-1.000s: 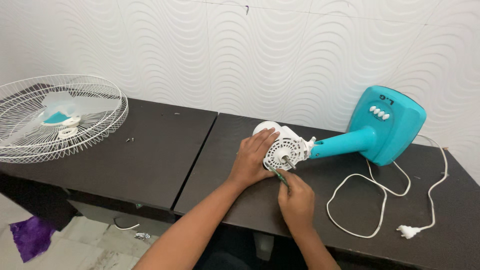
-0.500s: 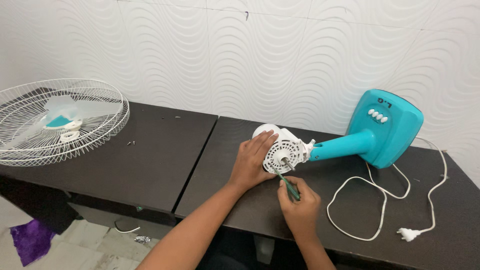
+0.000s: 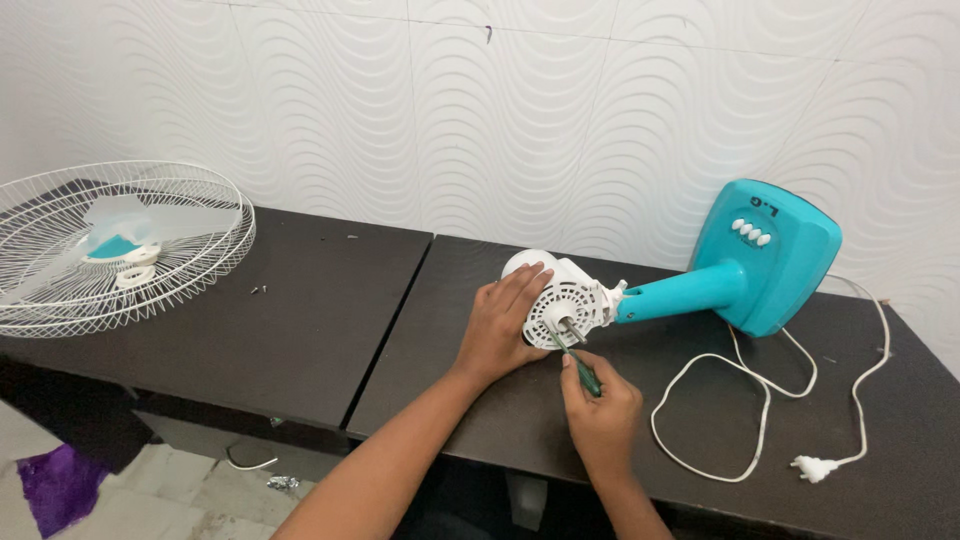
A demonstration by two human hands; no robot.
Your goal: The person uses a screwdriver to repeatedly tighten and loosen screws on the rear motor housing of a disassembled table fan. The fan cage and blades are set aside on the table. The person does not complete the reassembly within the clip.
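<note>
Open dark table (image 3: 300, 330) stretches left of the left hand (image 3: 497, 325), bare up to the wire fan guard (image 3: 115, 245) at the far left. Right of the right hand (image 3: 600, 420), the white cord (image 3: 720, 400) loops across the surface, its plug (image 3: 812, 466) near the front edge. Behind the motor (image 3: 560, 300), the wall (image 3: 500, 110) stands close; the teal base (image 3: 775, 255) blocks the right rear.

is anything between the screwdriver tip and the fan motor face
Nothing visible. The right hand holds the green screwdriver with its tip at the white motor housing; the left hand grips the housing's far side.
</note>
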